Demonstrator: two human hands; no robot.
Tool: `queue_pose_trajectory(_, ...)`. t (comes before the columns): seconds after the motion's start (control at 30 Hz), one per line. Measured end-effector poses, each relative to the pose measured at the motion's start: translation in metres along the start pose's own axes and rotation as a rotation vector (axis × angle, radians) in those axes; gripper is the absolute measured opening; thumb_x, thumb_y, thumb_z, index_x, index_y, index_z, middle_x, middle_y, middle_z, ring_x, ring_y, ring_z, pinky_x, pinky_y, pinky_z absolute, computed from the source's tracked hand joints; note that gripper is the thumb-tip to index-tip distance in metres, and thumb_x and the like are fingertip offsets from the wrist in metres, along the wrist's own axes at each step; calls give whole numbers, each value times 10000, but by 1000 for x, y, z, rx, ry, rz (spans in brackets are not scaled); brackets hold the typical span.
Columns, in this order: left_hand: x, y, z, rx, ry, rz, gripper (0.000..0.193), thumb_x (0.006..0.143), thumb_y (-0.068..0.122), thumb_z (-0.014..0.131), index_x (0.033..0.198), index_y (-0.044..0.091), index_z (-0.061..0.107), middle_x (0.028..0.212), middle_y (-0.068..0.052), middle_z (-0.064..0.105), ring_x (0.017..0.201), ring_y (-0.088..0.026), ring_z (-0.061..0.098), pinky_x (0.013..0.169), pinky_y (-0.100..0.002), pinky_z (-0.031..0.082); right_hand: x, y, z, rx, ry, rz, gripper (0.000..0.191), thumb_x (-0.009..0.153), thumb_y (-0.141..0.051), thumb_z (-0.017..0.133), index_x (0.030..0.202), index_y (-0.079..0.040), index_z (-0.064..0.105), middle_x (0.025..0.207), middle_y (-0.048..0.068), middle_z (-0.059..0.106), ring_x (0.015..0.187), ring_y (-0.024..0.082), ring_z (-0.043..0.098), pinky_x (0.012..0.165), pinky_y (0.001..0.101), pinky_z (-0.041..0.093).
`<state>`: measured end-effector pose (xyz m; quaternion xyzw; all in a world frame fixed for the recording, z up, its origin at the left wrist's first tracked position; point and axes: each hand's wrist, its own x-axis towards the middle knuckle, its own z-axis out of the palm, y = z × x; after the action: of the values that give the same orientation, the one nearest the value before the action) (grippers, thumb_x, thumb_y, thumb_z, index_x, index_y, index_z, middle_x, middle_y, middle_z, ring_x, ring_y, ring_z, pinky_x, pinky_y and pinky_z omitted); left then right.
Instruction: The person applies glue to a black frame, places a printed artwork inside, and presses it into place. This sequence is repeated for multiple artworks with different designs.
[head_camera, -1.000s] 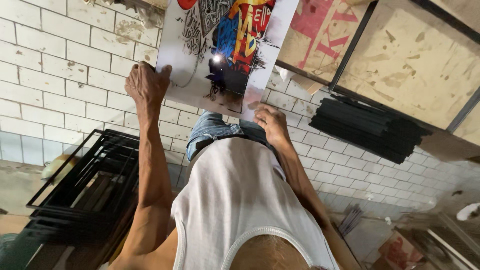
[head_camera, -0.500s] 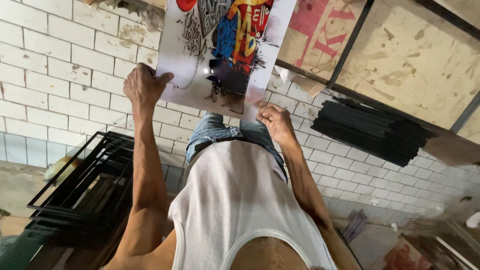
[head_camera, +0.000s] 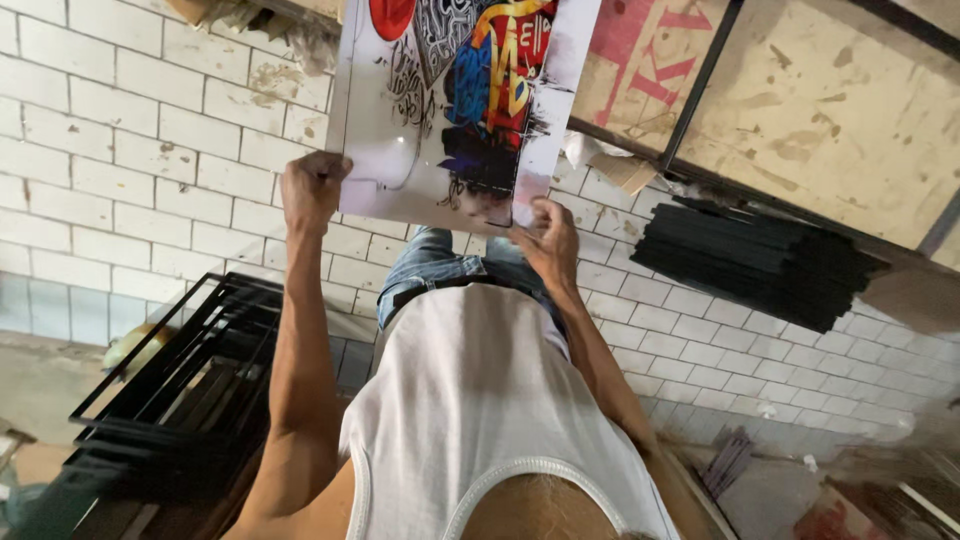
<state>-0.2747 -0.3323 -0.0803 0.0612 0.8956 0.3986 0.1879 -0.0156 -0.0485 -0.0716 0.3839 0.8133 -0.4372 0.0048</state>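
The glossy printed panel (head_camera: 460, 100) sits higher and closer to the camera than it did a second ago: its lower edge has lifted away from the person's waist, and both arms have stretched out further with it. Judging from this, the sheet is being carried or raised clear of the body, not set down.

The left hand (head_camera: 312, 190) is closed in a fist around the panel's lower left corner, knuckles towards the camera. The right hand (head_camera: 548, 243) grips the lower right corner with its fingers curled up over the edge. The panel therefore spans the gap between the two hands and reaches away beyond them, its colourful picture side facing the camera.

Below the left forearm lies a stack of black metal frames (head_camera: 165, 400) on the white tiled floor (head_camera: 120, 170). Out past the right hand rests a bundle of dark strips (head_camera: 750, 260), well apart from the fingers.
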Motion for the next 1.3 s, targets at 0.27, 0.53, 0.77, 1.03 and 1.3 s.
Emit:
queue_pose_trajectory(0.27,-18,19,-2,238,-45,137,164,999,211,787,940,58,775,845,-110,746,617,-247,703,539,-397,529,9,15,-18,281,11,189,491,748,-204,821,1183,-52,651,970,89,719,819,151,679,711,300,582)
queue_pose_trajectory(0.53,-42,91,69,394,-389,512,958,624,485,938,1431,169,530,1598,-257,244,1477,-490,187,1114,-801,176,18,42,-33,702,-234,342,192,875,-58,728,1012,76,715,840,64,706,675,120,593,618,254,488)
queue_pose_trajectory(0.77,-59,110,36,216,-422,604,1262,492,420,986,1577,253,365,1634,-317,86,1520,-551,60,1077,-868,109,-15,-36,-74,695,-266,137,246,826,-15,776,1043,80,710,825,71,699,667,105,606,604,242,499)
queue_pose_trajectory(1.03,-49,101,-49,-122,-441,534,1199,456,208,979,1531,292,454,1638,-185,342,1455,-396,419,1164,-481,438,-57,-220,-76,574,-394,-250,390,847,-76,806,1171,84,661,1000,153,782,883,198,797,770,306,695)
queue_pose_trajectory(1.3,-57,123,-115,-197,-425,601,1161,443,192,945,1503,334,493,1623,-84,431,1420,-347,520,1127,-463,493,-68,-291,-47,196,-288,-810,664,833,-289,882,1351,7,589,1219,206,684,1073,280,732,913,378,638)
